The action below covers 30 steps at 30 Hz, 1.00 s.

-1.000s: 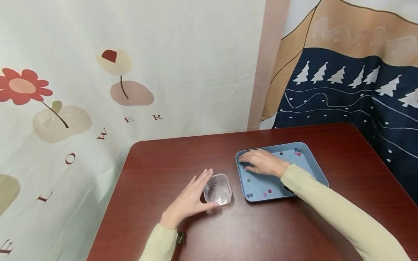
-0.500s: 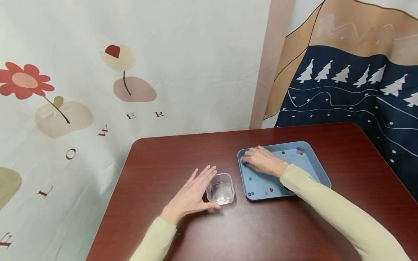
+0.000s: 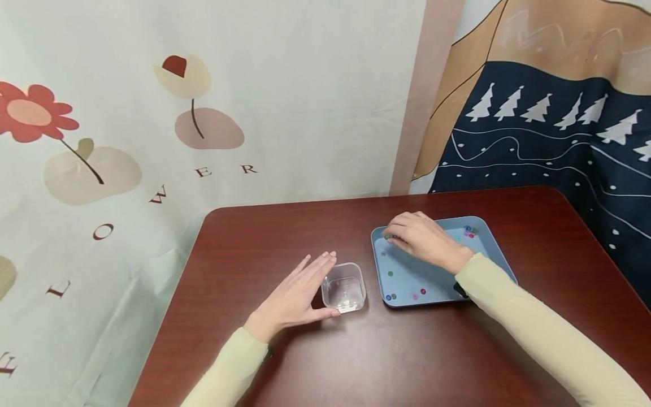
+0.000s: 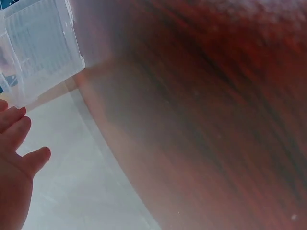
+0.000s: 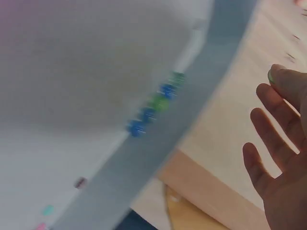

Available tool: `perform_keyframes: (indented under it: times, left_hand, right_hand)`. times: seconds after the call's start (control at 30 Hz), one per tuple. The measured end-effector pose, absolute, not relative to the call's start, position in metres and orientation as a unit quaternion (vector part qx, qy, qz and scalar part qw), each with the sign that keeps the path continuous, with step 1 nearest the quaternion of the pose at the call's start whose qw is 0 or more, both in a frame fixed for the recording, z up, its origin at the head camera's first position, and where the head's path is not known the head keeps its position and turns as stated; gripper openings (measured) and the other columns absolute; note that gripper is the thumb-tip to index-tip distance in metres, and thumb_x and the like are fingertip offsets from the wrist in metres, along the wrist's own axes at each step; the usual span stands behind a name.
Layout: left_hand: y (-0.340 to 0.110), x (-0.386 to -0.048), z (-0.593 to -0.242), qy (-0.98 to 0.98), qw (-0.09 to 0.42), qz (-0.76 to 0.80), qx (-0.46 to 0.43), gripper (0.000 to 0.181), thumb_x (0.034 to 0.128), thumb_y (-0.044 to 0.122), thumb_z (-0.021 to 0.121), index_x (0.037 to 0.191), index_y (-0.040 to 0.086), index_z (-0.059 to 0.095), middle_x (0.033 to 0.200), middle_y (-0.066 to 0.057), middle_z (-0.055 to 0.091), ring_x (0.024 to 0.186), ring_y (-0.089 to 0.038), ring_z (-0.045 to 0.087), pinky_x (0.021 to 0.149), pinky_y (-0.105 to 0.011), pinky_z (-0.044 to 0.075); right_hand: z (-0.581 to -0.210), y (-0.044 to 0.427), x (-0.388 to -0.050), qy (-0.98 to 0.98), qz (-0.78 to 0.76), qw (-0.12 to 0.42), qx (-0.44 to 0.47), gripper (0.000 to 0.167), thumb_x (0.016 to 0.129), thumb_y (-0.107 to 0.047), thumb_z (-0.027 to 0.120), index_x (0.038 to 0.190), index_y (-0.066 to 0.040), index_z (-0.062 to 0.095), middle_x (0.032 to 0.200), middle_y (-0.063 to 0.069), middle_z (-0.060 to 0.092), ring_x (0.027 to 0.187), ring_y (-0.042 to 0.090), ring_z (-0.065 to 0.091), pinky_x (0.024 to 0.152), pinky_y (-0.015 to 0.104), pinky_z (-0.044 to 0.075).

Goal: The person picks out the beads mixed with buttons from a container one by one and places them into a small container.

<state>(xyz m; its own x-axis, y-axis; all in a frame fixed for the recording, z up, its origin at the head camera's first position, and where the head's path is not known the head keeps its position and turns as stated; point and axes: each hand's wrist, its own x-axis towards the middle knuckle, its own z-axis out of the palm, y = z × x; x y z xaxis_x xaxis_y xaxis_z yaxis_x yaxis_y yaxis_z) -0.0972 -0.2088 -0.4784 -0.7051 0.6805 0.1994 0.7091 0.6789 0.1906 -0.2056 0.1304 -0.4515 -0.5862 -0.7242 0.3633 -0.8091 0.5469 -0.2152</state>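
The left hand (image 3: 294, 295) lies beside a clear square container (image 3: 343, 287), fingers straight along its left side and thumb at its near corner. In the left wrist view the fingertips of that hand (image 4: 17, 158) are at the container's edge (image 4: 45, 43). Above the far left part of a blue tray (image 3: 432, 280) is the right hand (image 3: 427, 240). The right wrist view shows this hand (image 5: 283, 139) with thumb and forefinger together on a small green bead (image 5: 271, 76), its other fingers spread. Several blue and green beads (image 5: 147, 114) line the tray's edge.
More small coloured beads lie in the tray, among them a green one (image 3: 390, 273), a red one (image 3: 423, 291) and a cluster at the far right corner (image 3: 469, 231). A printed curtain (image 3: 315, 102) hangs behind the brown table (image 3: 264, 243).
From the tray's left side, the right hand has lifted and shifted slightly away and to the right, with a green bead now between its fingertips. The left hand stays beside the container.
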Motion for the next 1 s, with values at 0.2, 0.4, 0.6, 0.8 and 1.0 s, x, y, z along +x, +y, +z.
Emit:
perform_keyframes:
  times: [0.2, 0.4, 0.6, 0.8, 1.0]
  left_hand:
    - [-0.208, -0.094, -0.48, -0.919, 0.0, -0.173, -0.355, 0.104, 0.0929, 0.074, 0.056, 0.164, 0.005, 0.024, 0.172, -0.004, 0.022, 0.156, -0.018, 0.023, 0.126, -0.042, 0.025]
    - [-0.205, -0.091, -0.483, -0.92, -0.044, -0.238, -0.307, 0.104, 0.0901, 0.066, 0.069, 0.165, 0.009, 0.025, 0.172, 0.005, 0.021, 0.149, -0.017, 0.039, 0.119, -0.04, 0.039]
    - [-0.204, -0.094, -0.485, -0.915, -0.047, -0.263, -0.302, 0.105, 0.0888, 0.062, 0.073, 0.166, 0.012, 0.023, 0.171, 0.003, 0.023, 0.147, -0.019, 0.043, 0.117, -0.041, 0.042]
    - [-0.203, -0.094, -0.486, -0.914, -0.03, -0.25, -0.318, 0.102, 0.091, 0.064, 0.068, 0.165, 0.01, 0.025, 0.17, -0.002, 0.027, 0.149, -0.021, 0.039, 0.118, -0.044, 0.041]
    - [-0.203, -0.093, -0.488, -0.912, -0.025, -0.257, -0.319, 0.099, 0.0916, 0.061, 0.07, 0.163, 0.007, 0.029, 0.167, -0.006, 0.033, 0.146, -0.024, 0.044, 0.116, -0.045, 0.043]
  right_hand:
    - [-0.425, 0.136, -0.186, -0.878, 0.215, 0.127, 0.407, 0.024, 0.089, -0.012, 0.082, 0.113, -0.013, 0.078, 0.11, 0.002, 0.074, 0.107, 0.023, 0.065, 0.087, 0.045, 0.054]
    - [-0.42, 0.132, -0.161, -0.883, 0.253, 0.109, 0.379, 0.024, 0.09, -0.014, 0.082, 0.114, -0.014, 0.078, 0.113, 0.002, 0.073, 0.11, 0.023, 0.065, 0.093, 0.048, 0.056]
    - [-0.431, 0.117, -0.141, -0.864, 0.292, 0.122, 0.391, 0.026, 0.089, -0.013, 0.083, 0.115, -0.013, 0.078, 0.115, 0.001, 0.074, 0.111, 0.022, 0.066, 0.095, 0.045, 0.058]
    - [-0.443, 0.103, -0.13, -0.831, 0.322, 0.173, 0.419, 0.029, 0.085, -0.01, 0.084, 0.113, -0.012, 0.078, 0.111, 0.001, 0.073, 0.107, 0.021, 0.067, 0.093, 0.045, 0.057]
    - [-0.452, 0.087, -0.123, -0.822, 0.337, 0.165, 0.429, 0.025, 0.088, -0.011, 0.083, 0.112, -0.011, 0.078, 0.112, 0.0, 0.073, 0.107, 0.02, 0.067, 0.092, 0.043, 0.058]
